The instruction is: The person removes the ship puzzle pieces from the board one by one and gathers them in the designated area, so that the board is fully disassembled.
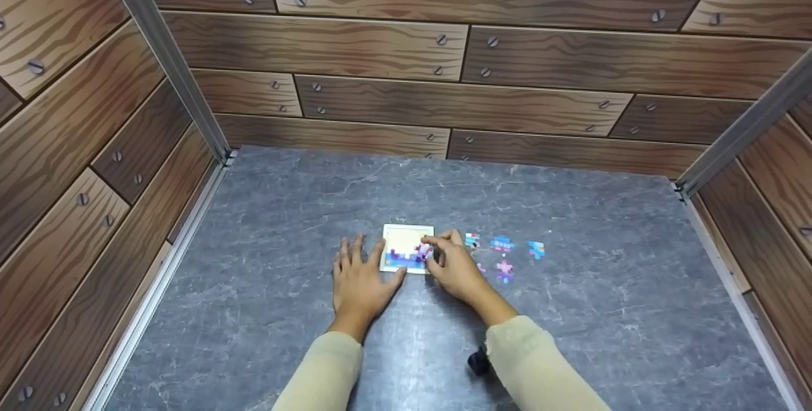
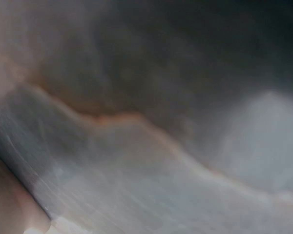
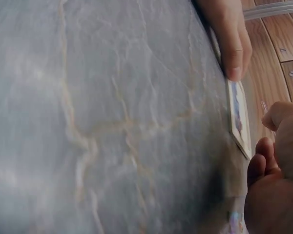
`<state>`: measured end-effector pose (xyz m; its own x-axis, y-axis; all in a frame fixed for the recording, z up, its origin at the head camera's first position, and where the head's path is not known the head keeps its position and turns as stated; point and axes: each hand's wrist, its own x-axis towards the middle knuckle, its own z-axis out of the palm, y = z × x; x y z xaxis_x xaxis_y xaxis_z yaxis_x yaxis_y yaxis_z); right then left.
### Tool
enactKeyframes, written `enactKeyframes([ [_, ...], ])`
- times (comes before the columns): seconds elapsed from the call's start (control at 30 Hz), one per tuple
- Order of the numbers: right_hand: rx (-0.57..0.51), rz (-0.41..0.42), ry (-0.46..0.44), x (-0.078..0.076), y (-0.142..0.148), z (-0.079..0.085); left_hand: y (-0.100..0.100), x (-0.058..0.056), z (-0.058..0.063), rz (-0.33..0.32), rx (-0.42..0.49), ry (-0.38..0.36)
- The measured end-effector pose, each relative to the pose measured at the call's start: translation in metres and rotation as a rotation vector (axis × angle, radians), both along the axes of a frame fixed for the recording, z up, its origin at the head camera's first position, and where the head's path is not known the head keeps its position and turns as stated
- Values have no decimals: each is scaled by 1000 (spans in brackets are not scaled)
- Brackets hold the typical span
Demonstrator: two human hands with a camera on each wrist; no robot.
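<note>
A small square jigsaw puzzle tray (image 1: 398, 231) with a white rim lies on the grey surface, purple and blue pieces filling its lower part. My left hand (image 1: 360, 284) lies spread at the tray's left side, thumb and index finger touching its edge. Over the right part of the tray, my right hand (image 1: 455, 268) pinches a puzzle piece, mostly hidden by the fingers. In the right wrist view the right hand (image 3: 278, 165) curls beside the tray (image 3: 238, 119), and the left hand (image 3: 229, 44) touches the tray's other end. The left wrist view is blurred.
Right of the tray lie several loose puzzle pieces, among them a blue one (image 1: 502, 243), a pink one (image 1: 504, 269) and a blue-orange one (image 1: 536, 249). A small black object (image 1: 478, 361) is by the right sleeve. Wood-patterned walls (image 1: 380, 100) enclose the surface.
</note>
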<state>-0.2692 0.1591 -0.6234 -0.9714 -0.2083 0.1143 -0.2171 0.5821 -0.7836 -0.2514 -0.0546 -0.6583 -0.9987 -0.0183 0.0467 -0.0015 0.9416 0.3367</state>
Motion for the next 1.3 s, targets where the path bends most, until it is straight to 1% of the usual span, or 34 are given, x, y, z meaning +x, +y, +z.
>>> enactKeyframes([
  [0.1,18,39,19,1,6,4,-1,0,1,5,3,3],
  [0.3,58,41,65,5,26,5,-1,1,1,13,2,-8],
  [0.5,76,41,92,17,61,3,1,2,1,6,23,-15],
  [0.7,84,-10,115,30,103,-3,-1,2,1,6,19,-19],
  [0.9,68,-93,145,42,140,-6,-2,2,0,3,31,-12],
  [0.97,80,-120,136,44,152,-6,-2,2,0,3,32,-4],
  [1.13,128,-171,82,49,180,-7,-3,3,2,3,22,-9],
  [1.3,156,-177,41,53,198,-10,-1,3,3,3,39,-32],
])
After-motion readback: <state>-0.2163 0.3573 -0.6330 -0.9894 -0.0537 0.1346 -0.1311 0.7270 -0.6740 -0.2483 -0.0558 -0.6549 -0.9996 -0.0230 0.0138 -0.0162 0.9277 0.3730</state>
